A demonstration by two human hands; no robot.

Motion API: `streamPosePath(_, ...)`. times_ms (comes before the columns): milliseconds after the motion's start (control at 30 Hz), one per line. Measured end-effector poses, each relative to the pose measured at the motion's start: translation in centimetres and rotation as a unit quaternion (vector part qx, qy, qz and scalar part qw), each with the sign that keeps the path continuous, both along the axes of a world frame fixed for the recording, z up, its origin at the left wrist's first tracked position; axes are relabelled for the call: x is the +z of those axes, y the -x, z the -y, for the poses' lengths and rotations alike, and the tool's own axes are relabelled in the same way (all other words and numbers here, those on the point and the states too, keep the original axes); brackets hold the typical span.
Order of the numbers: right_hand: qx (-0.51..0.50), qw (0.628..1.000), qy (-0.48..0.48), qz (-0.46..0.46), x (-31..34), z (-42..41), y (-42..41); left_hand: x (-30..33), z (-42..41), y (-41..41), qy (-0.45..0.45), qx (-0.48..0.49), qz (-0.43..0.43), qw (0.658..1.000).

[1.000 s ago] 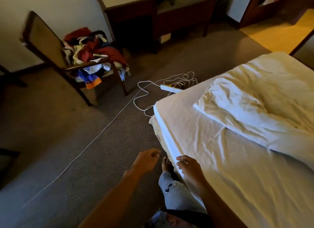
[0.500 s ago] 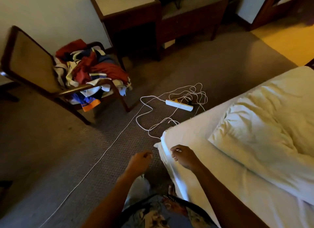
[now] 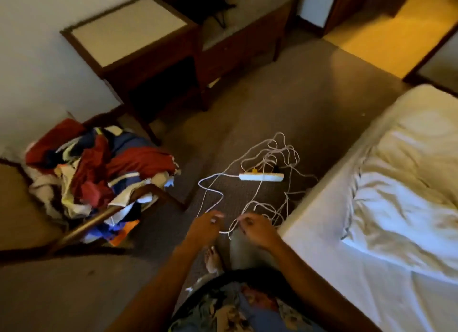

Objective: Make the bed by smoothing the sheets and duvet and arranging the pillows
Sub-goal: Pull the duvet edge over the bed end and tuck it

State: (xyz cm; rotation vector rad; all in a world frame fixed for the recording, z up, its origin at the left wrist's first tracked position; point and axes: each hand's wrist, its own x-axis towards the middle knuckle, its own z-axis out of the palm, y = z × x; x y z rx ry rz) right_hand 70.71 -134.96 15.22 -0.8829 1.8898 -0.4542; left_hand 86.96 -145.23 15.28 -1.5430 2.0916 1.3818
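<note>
Head view, the only one: I am looking down past both forearms at the carpet just left of the bed [image 3: 322,252]. My left hand [image 3: 204,229] is hanging over the carpet beside the bed corner, fingers curled and pinched together with something small and pale at the tips; it is blurred, so I cannot tell whether it is really gripping anything. My right hand [image 3: 256,229] is hovering just off the bed corner, fingers bent loosely, and white cable [image 3: 250,203] is running right under it; I cannot tell if it is holding the cord or just passing in front of it. Neither hand is touching the bedding. The bottom sheet [image 3: 386,294] is lying fairly flat on the near part of the bed with some creases showing. The duvet [image 3: 401,203] is sitting bunched and wrinkled toward the far right of the bed, not spread out. No pillow is standing out clearly in this frame. A power strip [image 3: 261,177] is lying on the carpet left of the bed among the cable loops. A chair [image 3: 146,191] piled with clothes [image 3: 99,173] is standing well left of the bed. I am judging the job as early: sheet partly smoothed, duvet and pillows left to do.
</note>
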Motion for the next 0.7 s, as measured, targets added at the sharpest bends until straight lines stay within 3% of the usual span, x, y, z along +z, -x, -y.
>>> streamPosePath(133,-0.039,0.998,-0.047,-0.014,1.7,4.7,1.4,1.8,6.7,4.8,-0.017,-0.112,-0.007,0.994)
streamPosePath(267,-0.152,0.987,-0.044,0.029,0.7,7.9,5.0,1.1,11.8,9.8,-0.029,-0.152,-0.022,0.988)
streamPosePath(433,-0.303,0.95,-0.034,0.064,-2.2,13.5,12.0,0.1,19.7,18.7,-0.028,-0.219,-0.034,0.975)
streamPosePath(700,-0.391,0.918,0.021,0.056,0.2,22.1,26.8,0.5,29.3,36.0,-0.027,-0.37,-0.01,0.929)
